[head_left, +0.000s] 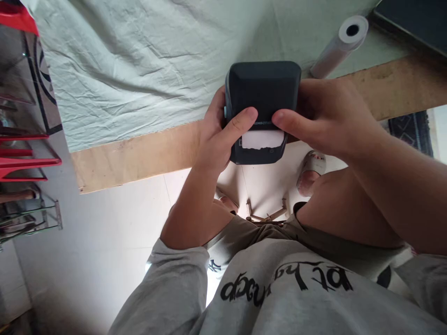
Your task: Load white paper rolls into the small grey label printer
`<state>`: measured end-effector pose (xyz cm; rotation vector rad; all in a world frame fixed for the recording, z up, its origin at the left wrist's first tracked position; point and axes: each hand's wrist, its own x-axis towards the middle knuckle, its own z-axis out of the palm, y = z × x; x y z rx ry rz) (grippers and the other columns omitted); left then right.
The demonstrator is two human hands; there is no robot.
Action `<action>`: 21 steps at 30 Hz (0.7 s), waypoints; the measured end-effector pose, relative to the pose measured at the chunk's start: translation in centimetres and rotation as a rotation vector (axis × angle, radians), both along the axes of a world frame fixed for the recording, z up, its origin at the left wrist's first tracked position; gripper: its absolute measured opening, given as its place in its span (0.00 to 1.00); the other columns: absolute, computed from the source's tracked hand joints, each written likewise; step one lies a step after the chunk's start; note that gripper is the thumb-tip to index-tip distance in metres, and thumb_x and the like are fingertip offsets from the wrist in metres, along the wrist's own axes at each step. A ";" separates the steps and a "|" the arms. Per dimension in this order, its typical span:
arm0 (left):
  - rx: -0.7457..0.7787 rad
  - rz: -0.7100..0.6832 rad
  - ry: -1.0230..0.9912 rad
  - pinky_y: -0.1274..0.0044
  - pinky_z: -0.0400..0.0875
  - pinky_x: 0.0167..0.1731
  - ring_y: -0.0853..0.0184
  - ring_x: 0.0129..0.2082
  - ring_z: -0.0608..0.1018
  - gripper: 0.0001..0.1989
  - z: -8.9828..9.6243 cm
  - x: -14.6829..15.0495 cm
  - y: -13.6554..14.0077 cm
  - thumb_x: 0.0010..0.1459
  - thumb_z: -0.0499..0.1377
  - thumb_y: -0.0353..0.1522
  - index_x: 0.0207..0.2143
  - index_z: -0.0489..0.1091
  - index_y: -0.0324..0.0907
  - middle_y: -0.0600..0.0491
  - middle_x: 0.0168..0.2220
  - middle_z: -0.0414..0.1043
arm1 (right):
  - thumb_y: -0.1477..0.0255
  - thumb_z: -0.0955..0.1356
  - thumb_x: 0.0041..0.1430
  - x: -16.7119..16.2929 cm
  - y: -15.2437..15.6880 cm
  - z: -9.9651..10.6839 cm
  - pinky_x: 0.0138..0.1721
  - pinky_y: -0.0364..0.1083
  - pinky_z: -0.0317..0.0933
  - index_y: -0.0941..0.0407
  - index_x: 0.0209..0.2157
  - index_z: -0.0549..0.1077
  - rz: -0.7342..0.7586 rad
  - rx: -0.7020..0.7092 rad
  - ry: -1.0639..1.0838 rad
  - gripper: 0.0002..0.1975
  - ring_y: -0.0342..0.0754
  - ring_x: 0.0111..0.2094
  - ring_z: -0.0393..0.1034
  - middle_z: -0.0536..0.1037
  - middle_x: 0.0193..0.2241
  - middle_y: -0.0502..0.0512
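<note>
A dark label printer (263, 90) is held up between my two hands, above the table's near edge. From its slot hangs a short white strip of paper (262, 139) with a ragged lower edge. My left hand (220, 130) wraps the printer's left side, thumb lying on the front face near the slot. On the opposite side my right hand (328, 116) grips it, its thumb pressed on the front by the printed lettering. The other fingers of both hands are mostly hidden behind the printer. A white paper roll (340, 46) with a dark hollow core stands just beyond my right hand.
A pale green cloth (146, 70) covers the table, with a bare wooden edge (139, 160) along the front. A dark flat object (415, 23) lies at the top right. Red items and a wire rack (35, 218) are at the left, beyond the tiled floor.
</note>
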<state>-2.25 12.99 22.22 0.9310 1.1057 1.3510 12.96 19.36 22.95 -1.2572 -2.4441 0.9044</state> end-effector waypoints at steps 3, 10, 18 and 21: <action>0.013 -0.010 -0.011 0.83 0.64 0.33 0.74 0.34 0.67 0.13 -0.2 -0.2 -0.1 0.46 0.50 0.32 0.38 0.54 0.45 0.54 0.34 0.60 | 0.44 0.53 0.42 -0.2 -0.1 0.1 0.22 0.27 0.37 0.65 0.30 0.64 -0.040 -0.045 -0.092 0.36 0.19 0.19 0.43 0.62 0.20 0.49; 0.212 -0.028 -0.174 0.82 0.60 0.42 0.72 0.48 0.59 0.17 0.1 -0.2 0.3 0.50 0.43 0.36 0.45 0.50 0.51 0.59 0.44 0.56 | 0.44 0.46 0.45 -0.3 -0.6 0.1 0.27 0.27 0.39 0.61 0.37 0.62 -0.033 -0.112 -0.158 0.37 0.19 0.22 0.46 0.65 0.27 0.48; -0.058 -0.042 -0.239 0.80 0.62 0.37 0.70 0.39 0.66 0.22 -0.3 -0.3 0.4 0.49 0.37 0.43 0.37 0.61 0.41 0.51 0.36 0.63 | 0.45 0.40 0.45 0.1 -0.6 0.3 0.32 0.29 0.41 0.63 0.36 0.62 0.001 -0.096 -0.257 0.41 0.21 0.25 0.49 0.65 0.27 0.50; -0.082 0.015 -0.191 0.80 0.62 0.37 0.71 0.37 0.67 0.22 -0.5 -0.4 0.3 0.48 0.40 0.45 0.39 0.60 0.43 0.52 0.30 0.64 | 0.43 0.39 0.42 0.0 -0.5 0.2 0.33 0.30 0.42 0.59 0.39 0.61 0.030 -0.069 -0.281 0.43 0.22 0.27 0.49 0.65 0.29 0.49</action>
